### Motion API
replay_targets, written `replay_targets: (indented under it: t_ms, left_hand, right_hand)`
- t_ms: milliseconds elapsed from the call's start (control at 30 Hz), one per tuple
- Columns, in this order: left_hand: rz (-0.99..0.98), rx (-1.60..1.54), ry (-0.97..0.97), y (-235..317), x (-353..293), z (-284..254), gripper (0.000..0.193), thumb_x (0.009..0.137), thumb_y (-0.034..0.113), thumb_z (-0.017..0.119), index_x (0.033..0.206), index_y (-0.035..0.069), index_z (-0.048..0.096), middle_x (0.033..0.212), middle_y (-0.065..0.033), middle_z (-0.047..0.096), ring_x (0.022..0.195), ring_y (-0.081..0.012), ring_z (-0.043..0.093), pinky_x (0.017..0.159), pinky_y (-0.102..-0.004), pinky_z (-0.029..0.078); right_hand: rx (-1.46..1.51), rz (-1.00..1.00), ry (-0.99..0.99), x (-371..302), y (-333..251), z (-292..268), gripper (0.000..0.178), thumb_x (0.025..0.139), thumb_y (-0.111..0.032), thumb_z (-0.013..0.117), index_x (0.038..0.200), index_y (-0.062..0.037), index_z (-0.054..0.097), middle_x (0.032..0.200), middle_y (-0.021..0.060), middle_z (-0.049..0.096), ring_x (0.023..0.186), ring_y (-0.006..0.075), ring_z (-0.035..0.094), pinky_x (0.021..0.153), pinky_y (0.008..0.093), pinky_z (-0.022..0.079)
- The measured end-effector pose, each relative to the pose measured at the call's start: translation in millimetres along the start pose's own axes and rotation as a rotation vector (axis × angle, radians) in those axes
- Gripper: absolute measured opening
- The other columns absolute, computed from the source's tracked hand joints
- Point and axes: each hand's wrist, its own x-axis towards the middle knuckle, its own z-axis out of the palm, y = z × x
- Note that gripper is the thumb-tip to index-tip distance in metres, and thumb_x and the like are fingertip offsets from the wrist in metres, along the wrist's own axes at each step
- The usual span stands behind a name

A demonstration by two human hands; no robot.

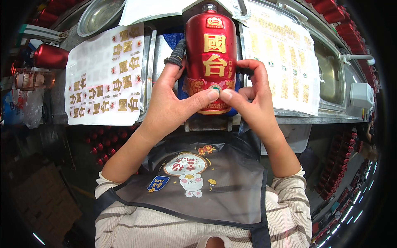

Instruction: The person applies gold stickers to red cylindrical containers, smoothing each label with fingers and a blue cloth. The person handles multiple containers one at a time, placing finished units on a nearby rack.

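A red bottle (211, 37) with gold raised characters lies face up before me, its neck pointing away. My left hand (173, 93) grips its left side, and a dark knitted cover (177, 53) wraps one finger. My right hand (254, 93) curls round the bottle's lower right side, its index finger bent against the edge. Both thumbs press side by side on a small round green-and-white sticker (215, 88), partly covering it, on the patterned red-and-gold band near the base. Beneath the bottle is a blue pad (170, 40), mostly hidden.
A sheet of gold character decals (107, 78) lies at left, another decal sheet (285, 66) at right. A metal bowl (99, 15) stands back left, near a red bottle (50, 56) and a glass jar (34, 79). At right are a metal basin (331, 78) and a white container (362, 95).
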Motion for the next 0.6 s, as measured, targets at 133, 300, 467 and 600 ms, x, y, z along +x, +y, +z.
replay_targets:
  t_ms: [133, 300, 467, 600]
  left_hand:
    - [-0.043, -0.032, 0.030, 2.8, 0.9, 5.2, 0.063, 0.082, 0.019, 0.082, 0.128, -0.005, 0.047, 0.121, -0.0155, 0.062, 0.112, -0.0182, 0.060, 0.095, -0.0323, 0.050]
    - [-0.024, -0.007, 0.036, 4.2, 2.5, 5.4, 0.060, 0.082, 0.018, 0.081, 0.126, -0.005, 0.048, 0.122, -0.0154, 0.061, 0.112, -0.0176, 0.059, 0.095, -0.0318, 0.049]
    - [0.028, -0.188, 0.051, -13.4, -3.9, -2.3, 0.069, 0.086, 0.016, 0.078, 0.140, -0.007, 0.041, 0.136, -0.0170, 0.054, 0.128, -0.0197, 0.051, 0.107, -0.0335, 0.041]
    - [-0.049, -0.291, -0.007, -17.3, -3.8, -12.3, 0.070, 0.091, 0.015, 0.073, 0.146, -0.006, 0.036, 0.145, -0.0173, 0.048, 0.136, -0.0213, 0.044, 0.113, -0.0356, 0.035]
  right_hand:
    - [0.135, -0.012, 0.033, 3.7, 15.8, 3.0, 0.056, 0.085, -0.019, 0.077, 0.126, 0.0000, 0.042, 0.115, 0.0127, 0.055, 0.061, 0.0017, 0.054, 0.051, 0.0168, 0.041]
    - [0.123, -0.013, 0.023, 5.2, 14.2, 2.2, 0.055, 0.087, -0.018, 0.075, 0.127, 0.0003, 0.042, 0.116, 0.0138, 0.055, 0.062, 0.0019, 0.055, 0.052, 0.0166, 0.042]
    - [0.110, 0.047, -0.017, 1.6, 8.1, 1.2, 0.054, 0.089, -0.015, 0.071, 0.130, -0.0010, 0.039, 0.122, 0.0131, 0.052, 0.083, 0.0070, 0.061, 0.069, 0.0204, 0.049]
    - [0.057, 0.027, 0.026, 0.8, -1.3, 10.2, 0.059, 0.084, -0.020, 0.078, 0.124, 0.0019, 0.040, 0.112, 0.0154, 0.059, 0.069, 0.0059, 0.061, 0.056, 0.0203, 0.049]
